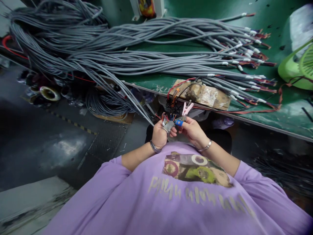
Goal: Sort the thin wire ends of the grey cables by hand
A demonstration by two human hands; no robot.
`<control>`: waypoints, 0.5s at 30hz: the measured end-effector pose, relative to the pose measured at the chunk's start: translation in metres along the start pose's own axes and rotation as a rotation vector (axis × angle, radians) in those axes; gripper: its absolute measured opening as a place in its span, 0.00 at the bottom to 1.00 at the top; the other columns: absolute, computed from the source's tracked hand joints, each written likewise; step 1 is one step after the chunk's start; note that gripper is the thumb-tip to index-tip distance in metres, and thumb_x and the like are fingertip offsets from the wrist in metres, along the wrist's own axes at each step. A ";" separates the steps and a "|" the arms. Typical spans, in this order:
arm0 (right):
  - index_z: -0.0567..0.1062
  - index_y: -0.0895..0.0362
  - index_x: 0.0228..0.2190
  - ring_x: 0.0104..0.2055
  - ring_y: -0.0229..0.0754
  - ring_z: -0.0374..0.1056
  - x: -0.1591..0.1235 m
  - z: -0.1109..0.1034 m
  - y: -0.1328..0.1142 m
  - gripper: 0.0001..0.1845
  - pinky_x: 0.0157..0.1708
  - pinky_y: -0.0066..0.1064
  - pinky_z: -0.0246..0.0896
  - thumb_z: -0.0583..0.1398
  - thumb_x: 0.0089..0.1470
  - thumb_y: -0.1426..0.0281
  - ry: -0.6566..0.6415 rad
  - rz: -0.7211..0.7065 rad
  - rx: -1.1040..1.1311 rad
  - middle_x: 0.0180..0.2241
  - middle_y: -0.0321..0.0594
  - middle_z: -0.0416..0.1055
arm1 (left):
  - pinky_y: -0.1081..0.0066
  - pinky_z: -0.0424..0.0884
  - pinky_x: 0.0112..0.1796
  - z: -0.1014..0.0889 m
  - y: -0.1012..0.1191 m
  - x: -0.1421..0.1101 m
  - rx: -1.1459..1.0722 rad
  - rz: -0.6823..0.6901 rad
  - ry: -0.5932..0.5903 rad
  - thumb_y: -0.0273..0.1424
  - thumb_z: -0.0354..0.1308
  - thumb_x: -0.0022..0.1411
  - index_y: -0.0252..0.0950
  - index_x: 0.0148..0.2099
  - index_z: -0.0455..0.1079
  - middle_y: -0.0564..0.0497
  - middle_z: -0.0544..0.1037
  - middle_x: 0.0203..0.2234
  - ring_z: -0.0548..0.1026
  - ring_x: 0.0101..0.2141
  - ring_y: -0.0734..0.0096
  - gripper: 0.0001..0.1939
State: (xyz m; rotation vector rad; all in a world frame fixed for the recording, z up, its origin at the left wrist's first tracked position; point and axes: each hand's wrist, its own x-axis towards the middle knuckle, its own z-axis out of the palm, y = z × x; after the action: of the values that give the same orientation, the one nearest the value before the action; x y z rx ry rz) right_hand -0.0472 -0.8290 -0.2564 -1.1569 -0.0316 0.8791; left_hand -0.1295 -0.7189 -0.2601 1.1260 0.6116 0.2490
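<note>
My left hand (pixel 160 134) is closed around the ends of grey cables (pixel 143 112) that hang down from the bench. Thin coloured wires (pixel 168 117) fan out above its fingers. A grey wrapped piece (pixel 168 126) lies across the thumb area; whether it is a thumb cover or a held part, I cannot tell. Close beside it, my right hand (pixel 194 133) pinches a small dark piece (pixel 181 118) too unclear to name. A blue cover (pixel 179 123) sits on one of its digits. Just above these fingers stands a pink clothespin (pixel 187 109).
Long grey cable bundles (pixel 156 62) with white-tagged, stripped ends cover the green bench (pixel 259 120). A taped cardboard piece (pixel 202 94) rests at its front edge, with a green fan (pixel 297 67) at right. Coiled cable (pixel 110 106) lies below on the left.
</note>
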 end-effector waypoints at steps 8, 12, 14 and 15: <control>0.71 0.56 0.21 0.22 0.32 0.57 -0.005 0.004 0.000 0.24 0.22 0.27 0.52 0.75 0.30 0.58 0.046 0.035 -0.004 0.18 0.31 0.64 | 0.78 0.61 0.15 0.004 0.004 0.001 -0.030 0.018 0.067 0.45 0.68 0.47 0.35 0.31 0.66 0.55 0.75 0.16 0.71 0.14 0.75 0.21; 0.71 0.57 0.21 0.22 0.33 0.57 -0.007 0.004 0.000 0.24 0.21 0.27 0.53 0.75 0.30 0.58 0.019 0.040 -0.039 0.19 0.32 0.65 | 0.78 0.62 0.16 0.004 0.005 0.002 -0.043 0.015 0.097 0.44 0.68 0.47 0.35 0.32 0.65 0.56 0.74 0.17 0.72 0.15 0.76 0.21; 0.70 0.56 0.21 0.21 0.33 0.56 -0.007 0.004 0.001 0.23 0.21 0.27 0.53 0.75 0.31 0.59 0.002 0.039 -0.044 0.18 0.31 0.64 | 0.78 0.62 0.16 0.004 0.006 0.002 -0.048 0.006 0.102 0.45 0.68 0.47 0.35 0.32 0.65 0.56 0.74 0.16 0.71 0.14 0.75 0.21; 0.70 0.56 0.21 0.21 0.32 0.56 -0.007 0.004 0.001 0.23 0.21 0.27 0.53 0.75 0.32 0.59 -0.001 0.032 -0.041 0.17 0.30 0.63 | 0.78 0.61 0.15 0.004 0.006 0.002 -0.048 0.003 0.098 0.45 0.68 0.46 0.36 0.32 0.65 0.56 0.74 0.16 0.71 0.14 0.75 0.22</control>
State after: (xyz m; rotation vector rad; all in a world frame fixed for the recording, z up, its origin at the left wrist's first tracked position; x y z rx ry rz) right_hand -0.0541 -0.8304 -0.2525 -1.1986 -0.0320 0.9106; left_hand -0.1251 -0.7185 -0.2546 1.0731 0.6876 0.3215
